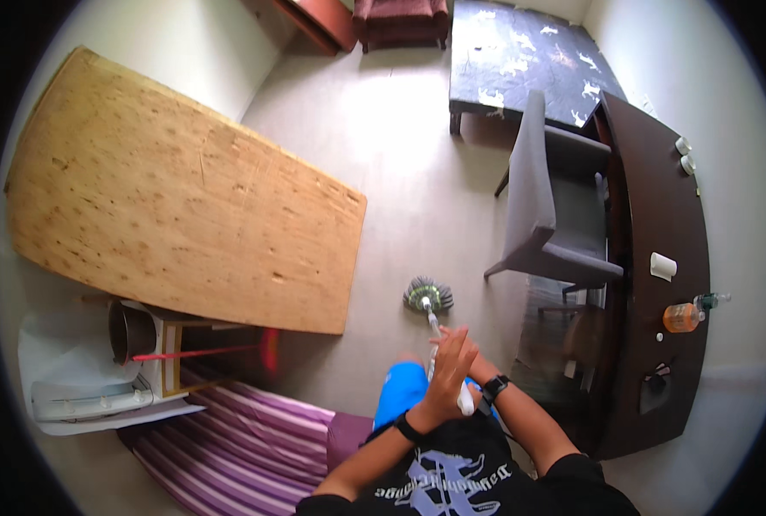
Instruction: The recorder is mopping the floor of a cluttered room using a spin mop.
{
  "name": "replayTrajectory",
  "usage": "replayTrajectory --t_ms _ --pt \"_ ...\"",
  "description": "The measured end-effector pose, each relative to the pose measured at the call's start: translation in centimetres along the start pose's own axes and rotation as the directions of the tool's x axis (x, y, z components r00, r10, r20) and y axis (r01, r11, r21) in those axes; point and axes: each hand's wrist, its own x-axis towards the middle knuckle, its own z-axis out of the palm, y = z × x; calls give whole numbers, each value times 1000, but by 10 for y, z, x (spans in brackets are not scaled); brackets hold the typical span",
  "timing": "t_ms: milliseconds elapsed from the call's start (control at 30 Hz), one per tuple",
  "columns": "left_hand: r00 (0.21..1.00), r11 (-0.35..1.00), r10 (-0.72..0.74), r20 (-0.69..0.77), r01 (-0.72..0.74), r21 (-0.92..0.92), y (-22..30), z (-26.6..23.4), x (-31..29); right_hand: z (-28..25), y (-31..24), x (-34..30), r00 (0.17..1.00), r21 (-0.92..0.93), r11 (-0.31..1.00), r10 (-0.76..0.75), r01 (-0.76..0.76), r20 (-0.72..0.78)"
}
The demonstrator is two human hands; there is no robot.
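Both my hands are together at the upper handle of a mop (428, 295), whose round grey-green fringed head rests on the floor ahead of me. My left hand (448, 371) lies across the white handle (466, 402), its fingers fairly straight and pressed against it. Partly behind that hand, my right hand (483, 368) closes round the same handle; some of its fingers are hidden. The handle's end sticks out below my hands, close to my body. Dark bands circle both my wrists.
A large wooden board (202, 198) fills the left. Below it are a purple striped cloth (254, 430) and a white box-like unit (99, 400). At right, a grey chair (533, 189) stands by a dark desk (658, 206) bearing an orange bottle (680, 318). Farther off stand a patterned low table (520, 64) and an armchair (400, 21).
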Motion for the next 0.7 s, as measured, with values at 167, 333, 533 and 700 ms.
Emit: replayTrajectory --t_ms 167,333,533,700 --pt "997 994 24 -73 -32 -103 -28 -8 66 -52 -6 51 970 -192 962 -216 193 -109" --pt "962 966 257 -94 -256 28 -81 -26 136 -128 -38 153 943 115 993 32 7 -333" --pt "993 993 118 18 -119 26 -155 -57 238 -159 28 267 948 132 991 53 -12 -312" --pt "997 991 17 72 -7 -134 -217 -79 305 -181 75 339 990 -13 1000 -1 -1 -140"
